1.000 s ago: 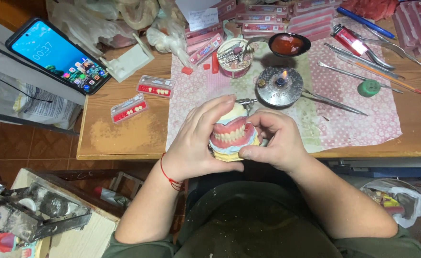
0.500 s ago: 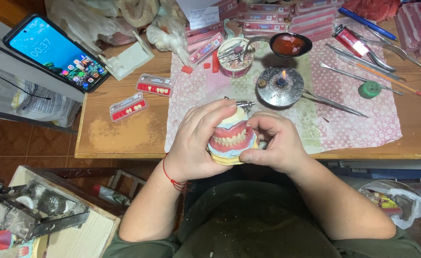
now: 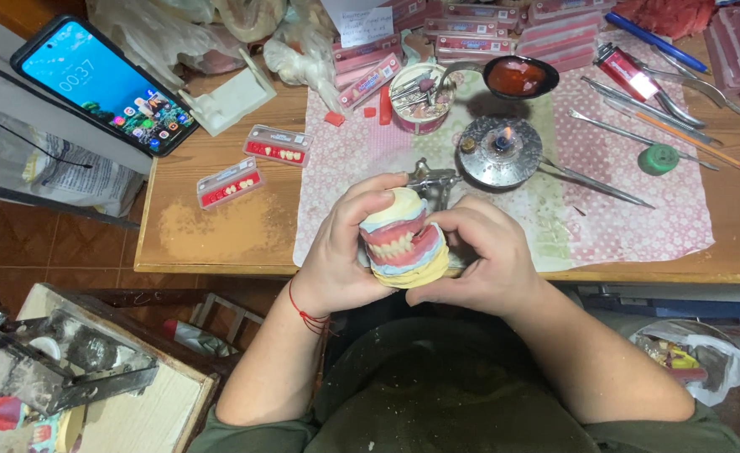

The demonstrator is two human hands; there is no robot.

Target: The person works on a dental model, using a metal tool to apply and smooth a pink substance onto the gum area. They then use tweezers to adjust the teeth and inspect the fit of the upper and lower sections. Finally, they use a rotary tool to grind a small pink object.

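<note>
A denture model (image 3: 403,242) of cream plaster, pink wax gums and white teeth sits between both my hands at the front edge of the wooden table (image 3: 219,226). My left hand (image 3: 341,252) wraps its left side, thumb over the top. My right hand (image 3: 483,256) cups its right side and base. The upper and lower halves are pressed together. A metal articulator part (image 3: 431,180) shows just behind the model.
A lit alcohol burner (image 3: 499,149) stands on the patterned cloth (image 3: 630,218) behind my hands. A spoon of red wax (image 3: 517,77), metal tools (image 3: 638,126), two tooth cards (image 3: 252,164), a phone (image 3: 106,82) and stacked pink boxes (image 3: 504,38) lie around.
Both hands with the denture model have shifted slightly; the grip stays the same.
</note>
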